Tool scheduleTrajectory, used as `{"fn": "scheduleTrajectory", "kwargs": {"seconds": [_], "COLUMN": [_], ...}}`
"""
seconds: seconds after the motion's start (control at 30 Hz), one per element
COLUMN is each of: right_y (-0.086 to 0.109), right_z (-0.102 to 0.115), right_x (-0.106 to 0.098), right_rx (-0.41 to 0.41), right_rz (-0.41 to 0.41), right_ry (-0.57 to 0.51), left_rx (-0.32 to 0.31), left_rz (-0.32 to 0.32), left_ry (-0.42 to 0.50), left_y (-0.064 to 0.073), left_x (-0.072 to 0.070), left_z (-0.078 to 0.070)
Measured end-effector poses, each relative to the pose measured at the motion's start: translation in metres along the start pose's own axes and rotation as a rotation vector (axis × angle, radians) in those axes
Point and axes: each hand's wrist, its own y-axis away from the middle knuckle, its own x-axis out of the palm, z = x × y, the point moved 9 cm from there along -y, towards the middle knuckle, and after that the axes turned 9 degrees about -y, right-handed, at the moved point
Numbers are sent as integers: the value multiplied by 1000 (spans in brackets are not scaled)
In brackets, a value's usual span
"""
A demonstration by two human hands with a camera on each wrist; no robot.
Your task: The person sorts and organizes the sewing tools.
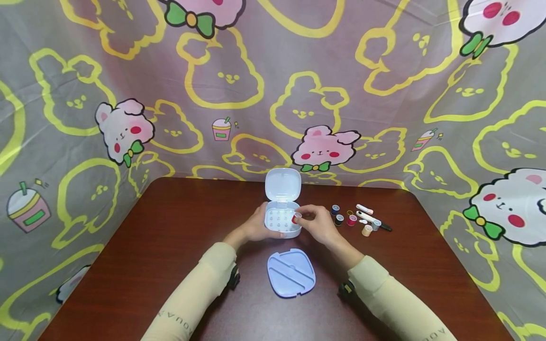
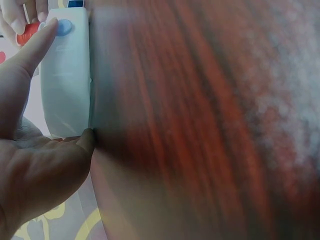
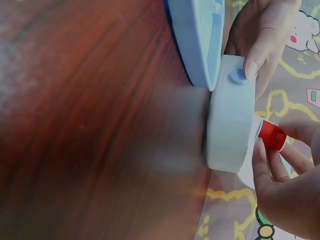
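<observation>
A pale blue-white sewing box [image 1: 290,234] stands on the table with its lid [image 1: 283,183] raised and rows of small pegs inside. My left hand [image 1: 256,225] grips the box at its left side; in the left wrist view the thumb [image 2: 42,45] lies along the front, at a round blue button [image 2: 64,27]. Between thumb and fingers of my right hand [image 1: 319,223] is a red thread spool [image 3: 272,136], pinched over the right part of the box. The right wrist view shows the spool tilted, close by the box's rim.
A blue divided tray [image 1: 292,290] lies in front of the box. To the right are several thread spools, among them a dark blue spool [image 1: 335,209], a pink-red spool [image 1: 351,220] and a beige spool [image 1: 367,230]. Near them lie a white piece [image 1: 364,209] and a slim black-tipped tool [image 1: 385,227].
</observation>
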Motion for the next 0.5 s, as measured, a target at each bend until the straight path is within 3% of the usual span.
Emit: {"fn": "scheduleTrajectory", "kwargs": {"seconds": [0.5], "right_y": [-19], "right_z": [4], "right_x": [9], "right_rx": [-24], "right_rz": [20], "right_ry": [15], "left_rx": [6], "left_rz": [-3], "left_ry": [-14], "left_y": [-1], "left_x": [0], "left_z": [-2]}}
